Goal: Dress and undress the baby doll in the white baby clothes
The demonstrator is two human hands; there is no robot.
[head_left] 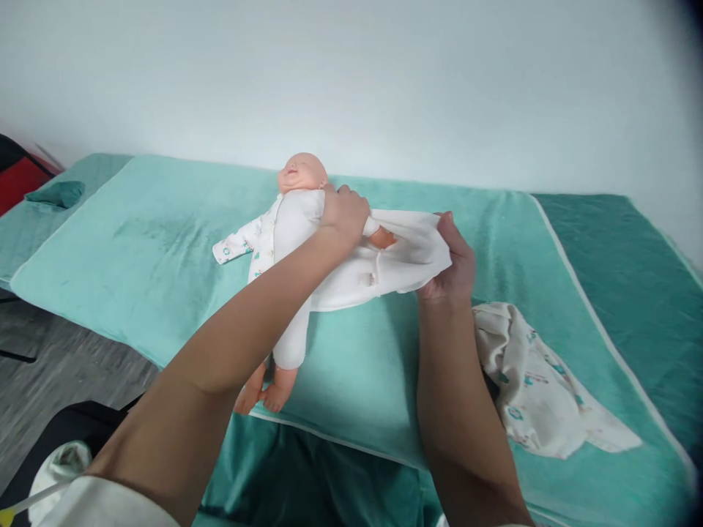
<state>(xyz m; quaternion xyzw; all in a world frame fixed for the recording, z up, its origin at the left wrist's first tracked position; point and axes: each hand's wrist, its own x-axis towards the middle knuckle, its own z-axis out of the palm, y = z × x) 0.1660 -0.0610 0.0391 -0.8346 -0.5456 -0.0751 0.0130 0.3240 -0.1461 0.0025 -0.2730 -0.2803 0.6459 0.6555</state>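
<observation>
Baby shirt [406,274] looks light and limp, best held by its edge, where the right hand's [455,256] fingers grip; the left hand's [345,212] fingers clasp the baby doll's [294,219] arm.

Head cam, fwd/down, fairly close on L hand [346,212] & R hand [455,263], wall [351,80] bkgd

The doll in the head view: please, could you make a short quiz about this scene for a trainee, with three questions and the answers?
1. True or false: the doll wears shoes.
2. Which hand grips the outer end of the white cloth: A) left or B) right?
3. Fill in: a crumpled printed garment lies on the light ____ cover.

Key:
1. False; its feet are bare.
2. B, the right hand.
3. green
</observation>
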